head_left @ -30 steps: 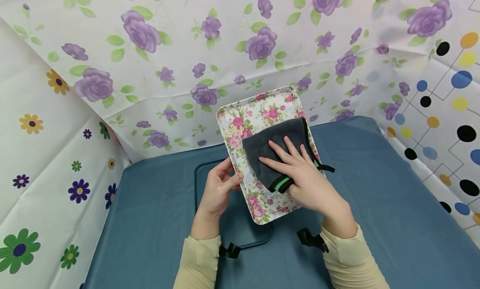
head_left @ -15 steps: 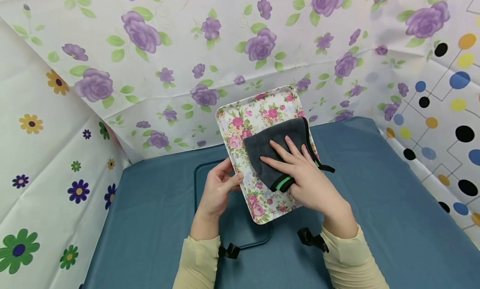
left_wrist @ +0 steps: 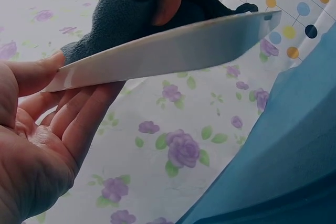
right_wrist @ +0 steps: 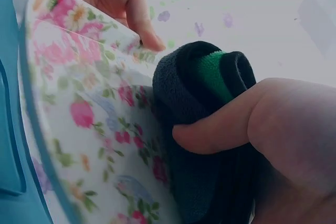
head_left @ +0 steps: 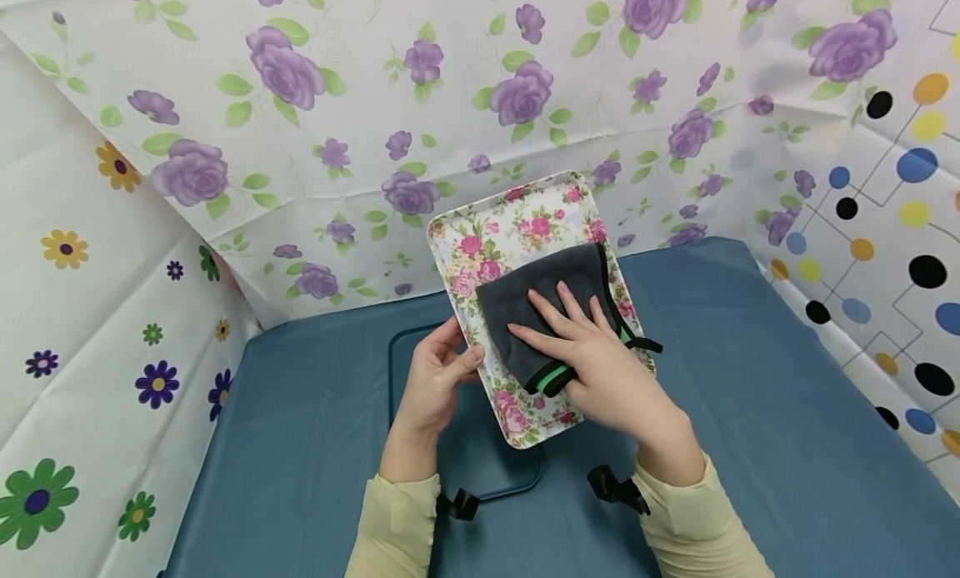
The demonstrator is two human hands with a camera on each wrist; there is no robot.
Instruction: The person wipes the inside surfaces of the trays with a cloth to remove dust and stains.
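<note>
A white tray [head_left: 517, 228] with pink flowers is held up at a tilt above the table. My left hand [head_left: 433, 378] grips its left edge, thumb on the front and fingers supporting the back, as the left wrist view shows. A folded dark grey cloth [head_left: 502, 311] with black and green edging lies against the tray's face. On it my right hand [head_left: 600, 369] presses with spread, straight fingers. In the right wrist view the thumb [right_wrist: 215, 129] rests along the folded cloth [right_wrist: 173, 87]. The cloth hides part of the flower pattern.
Beneath the raised tray, a blue flat rimmed tray or board [head_left: 487, 474] lies on the blue-covered table [head_left: 300, 444]. Patterned sheets [head_left: 337, 86] stand at the back and both sides. A black strap mount [head_left: 615, 486] sits at the right wrist.
My right hand and the cloth have slid slightly left and down across the tray. The tray has shifted a little left at its top; my left hand keeps its grip.
</note>
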